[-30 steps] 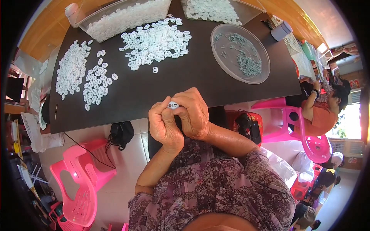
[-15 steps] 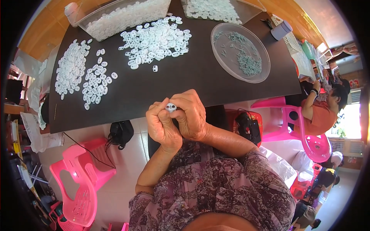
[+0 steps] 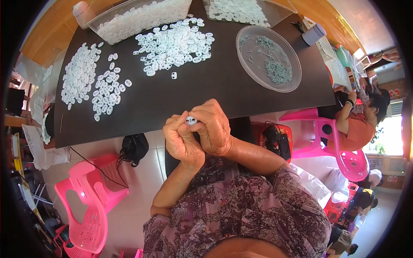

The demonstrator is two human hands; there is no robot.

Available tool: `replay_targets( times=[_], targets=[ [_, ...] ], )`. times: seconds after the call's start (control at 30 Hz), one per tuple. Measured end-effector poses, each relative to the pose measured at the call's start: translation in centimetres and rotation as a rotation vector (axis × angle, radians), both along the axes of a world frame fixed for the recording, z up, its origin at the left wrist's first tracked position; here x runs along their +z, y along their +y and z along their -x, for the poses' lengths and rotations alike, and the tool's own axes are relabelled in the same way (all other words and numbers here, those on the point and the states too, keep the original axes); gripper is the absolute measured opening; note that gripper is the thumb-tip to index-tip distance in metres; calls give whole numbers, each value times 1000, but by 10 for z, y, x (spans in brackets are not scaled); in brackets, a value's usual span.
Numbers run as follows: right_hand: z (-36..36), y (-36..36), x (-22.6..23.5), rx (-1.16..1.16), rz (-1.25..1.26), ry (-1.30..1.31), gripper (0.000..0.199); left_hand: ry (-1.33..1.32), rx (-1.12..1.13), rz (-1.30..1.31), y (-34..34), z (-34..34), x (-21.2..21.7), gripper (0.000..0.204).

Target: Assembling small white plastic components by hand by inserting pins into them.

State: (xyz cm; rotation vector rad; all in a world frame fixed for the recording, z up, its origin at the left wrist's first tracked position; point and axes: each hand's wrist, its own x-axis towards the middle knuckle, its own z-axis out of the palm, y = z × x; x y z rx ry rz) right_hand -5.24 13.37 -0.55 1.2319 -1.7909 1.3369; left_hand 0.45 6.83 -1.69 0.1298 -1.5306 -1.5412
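One head-worn fisheye view looks steeply down, close above the left hand and right hand, with the dark table just beyond them.

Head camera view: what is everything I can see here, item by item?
small plastic piece: one, white, pinched between both hands
loose plastic pieces: three heaps, white, on the table's far and left parts
table: one, dark
round dish: one, clear, holding small grey-green parts, table's right
clear trays: two, filled with white pieces, far edge
plastic chairs: several, pink, on the floor both sides
seated person: one, orange top, right
left hand: one, closed on the piece
right hand: one, closed on the piece
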Motion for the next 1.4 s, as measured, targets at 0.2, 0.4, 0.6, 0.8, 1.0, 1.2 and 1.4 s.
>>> replay_targets(
  times=[0.2,0.4,0.6,0.8,1.0,1.2,1.4],
  targets=[
    [-1,-1,-1,11,-21,2,19,15,21,16,-1,-1,-2,19],
    [1,-3,3,-2,7,-21,27,-64,48,41,-4,-1,0,23],
    [14,6,11,-28,-34,-76,20,-114,-56,105,-12,7,14,26],
    [33,25,24,-91,-68,-101,20,-301,127,673,-51,34,27,17],
    [87,53,64,-295,-170,-54,11,-525,224,1078,-83,75,14,16],
    [187,68,120,-513,-106,-316,16,-665,145,1140,-84,90,13,13],
    [291,70,134,-715,-151,-178,17,-710,76,1096,-87,95,18,14]
  ],
)
